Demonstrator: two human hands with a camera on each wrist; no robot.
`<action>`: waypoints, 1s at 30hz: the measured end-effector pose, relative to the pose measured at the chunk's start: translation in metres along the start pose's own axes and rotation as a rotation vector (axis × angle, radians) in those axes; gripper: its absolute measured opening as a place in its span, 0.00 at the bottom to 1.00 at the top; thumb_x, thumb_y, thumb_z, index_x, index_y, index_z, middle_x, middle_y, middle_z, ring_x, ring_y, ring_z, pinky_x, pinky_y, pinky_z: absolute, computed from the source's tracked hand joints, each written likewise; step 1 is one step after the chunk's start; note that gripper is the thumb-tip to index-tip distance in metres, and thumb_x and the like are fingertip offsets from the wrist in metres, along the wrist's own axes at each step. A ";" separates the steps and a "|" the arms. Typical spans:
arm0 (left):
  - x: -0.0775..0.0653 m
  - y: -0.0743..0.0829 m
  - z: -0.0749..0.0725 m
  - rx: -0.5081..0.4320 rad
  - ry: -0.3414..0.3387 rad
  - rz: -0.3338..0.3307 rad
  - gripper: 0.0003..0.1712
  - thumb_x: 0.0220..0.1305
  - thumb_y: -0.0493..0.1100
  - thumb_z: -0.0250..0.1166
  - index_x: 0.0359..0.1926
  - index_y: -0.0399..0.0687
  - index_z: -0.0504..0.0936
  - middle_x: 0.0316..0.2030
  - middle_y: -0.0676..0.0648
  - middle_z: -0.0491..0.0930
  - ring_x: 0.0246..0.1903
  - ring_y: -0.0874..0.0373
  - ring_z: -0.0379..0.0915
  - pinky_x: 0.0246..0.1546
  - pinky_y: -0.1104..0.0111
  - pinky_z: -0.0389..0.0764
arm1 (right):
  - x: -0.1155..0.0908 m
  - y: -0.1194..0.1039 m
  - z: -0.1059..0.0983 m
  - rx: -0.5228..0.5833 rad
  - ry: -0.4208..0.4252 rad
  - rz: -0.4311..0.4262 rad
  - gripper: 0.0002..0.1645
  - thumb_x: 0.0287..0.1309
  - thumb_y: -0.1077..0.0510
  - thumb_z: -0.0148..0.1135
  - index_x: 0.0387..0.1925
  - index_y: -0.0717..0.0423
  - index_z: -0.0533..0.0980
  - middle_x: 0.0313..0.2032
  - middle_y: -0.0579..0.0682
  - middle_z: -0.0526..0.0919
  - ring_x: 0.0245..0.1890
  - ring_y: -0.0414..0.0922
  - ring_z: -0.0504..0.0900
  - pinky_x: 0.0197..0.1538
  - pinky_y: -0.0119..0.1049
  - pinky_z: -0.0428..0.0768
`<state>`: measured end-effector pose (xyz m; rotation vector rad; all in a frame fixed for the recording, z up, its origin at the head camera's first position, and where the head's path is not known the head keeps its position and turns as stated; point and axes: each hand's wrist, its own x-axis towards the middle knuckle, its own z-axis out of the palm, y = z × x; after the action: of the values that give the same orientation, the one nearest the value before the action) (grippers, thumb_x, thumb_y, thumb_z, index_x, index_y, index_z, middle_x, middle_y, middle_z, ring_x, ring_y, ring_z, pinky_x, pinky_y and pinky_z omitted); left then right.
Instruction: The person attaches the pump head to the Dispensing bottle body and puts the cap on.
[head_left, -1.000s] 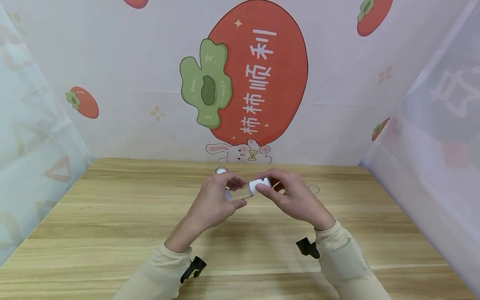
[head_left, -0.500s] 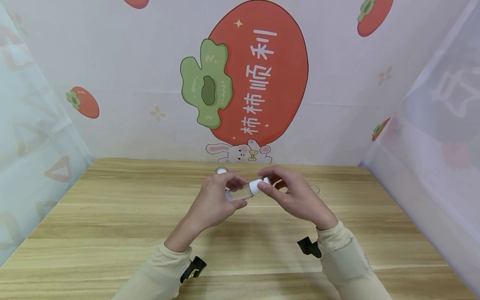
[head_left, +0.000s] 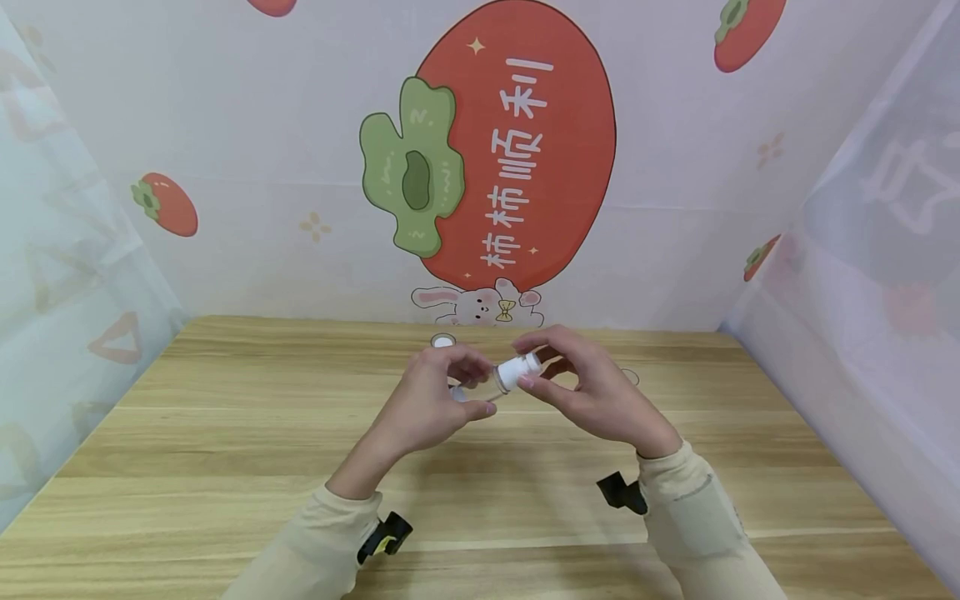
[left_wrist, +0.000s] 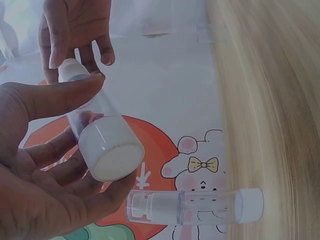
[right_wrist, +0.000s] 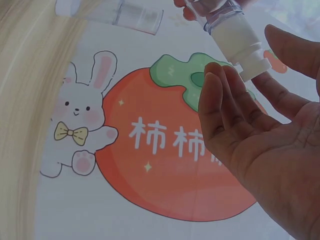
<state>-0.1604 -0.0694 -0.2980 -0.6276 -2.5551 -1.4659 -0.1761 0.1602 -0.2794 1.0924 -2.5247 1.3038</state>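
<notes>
My left hand [head_left: 431, 404] grips a small clear pump bottle [head_left: 513, 372] with a white collar and pump head, held tilted above the table. In the left wrist view, thumb and fingers wrap the clear body, and its white base [left_wrist: 112, 150] faces the camera. My right hand [head_left: 596, 396] is around the pump head [right_wrist: 254, 65], its thumb standing apart and its fingers loosely bent beside the nozzle. A second clear pump bottle [left_wrist: 195, 207] with a white base stands upright behind the left hand; in the head view mainly its round top [head_left: 443, 341] shows.
A clear, see-through cap [head_left: 628, 377] stands on the wooden table [head_left: 300, 467], partly behind the right hand. A printed backdrop [head_left: 262, 167] closes off the table's back, with fabric sides left and right. A black wrist mount [head_left: 622, 493] sits on each sleeve.
My right hand has loosened around the pump head and shifted slightly right, its fingers spreading wider and uncovering more of the white collar. The left hand keeps the bottle in nearly the same place.
</notes>
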 end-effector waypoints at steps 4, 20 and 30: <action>0.000 0.000 0.000 -0.017 -0.013 -0.011 0.20 0.49 0.32 0.80 0.45 0.42 0.86 0.40 0.49 0.83 0.39 0.56 0.79 0.46 0.60 0.82 | 0.000 0.000 -0.002 0.002 -0.012 -0.021 0.23 0.62 0.65 0.70 0.58 0.56 0.77 0.54 0.47 0.80 0.45 0.45 0.82 0.50 0.41 0.83; 0.000 0.000 -0.002 -0.043 -0.052 -0.033 0.20 0.51 0.33 0.79 0.47 0.40 0.85 0.43 0.45 0.84 0.41 0.55 0.80 0.48 0.59 0.81 | 0.001 0.003 -0.001 -0.010 -0.045 -0.068 0.19 0.63 0.69 0.66 0.55 0.56 0.79 0.50 0.45 0.82 0.45 0.43 0.81 0.49 0.42 0.83; 0.000 0.001 0.000 -0.017 -0.028 -0.030 0.20 0.50 0.33 0.80 0.45 0.43 0.86 0.40 0.50 0.83 0.40 0.56 0.79 0.47 0.60 0.82 | 0.001 0.002 0.000 -0.024 -0.040 -0.049 0.17 0.64 0.66 0.67 0.54 0.56 0.80 0.48 0.44 0.82 0.43 0.43 0.81 0.47 0.41 0.83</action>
<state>-0.1596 -0.0689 -0.2975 -0.6186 -2.5866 -1.5011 -0.1781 0.1605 -0.2807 1.1796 -2.5180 1.2480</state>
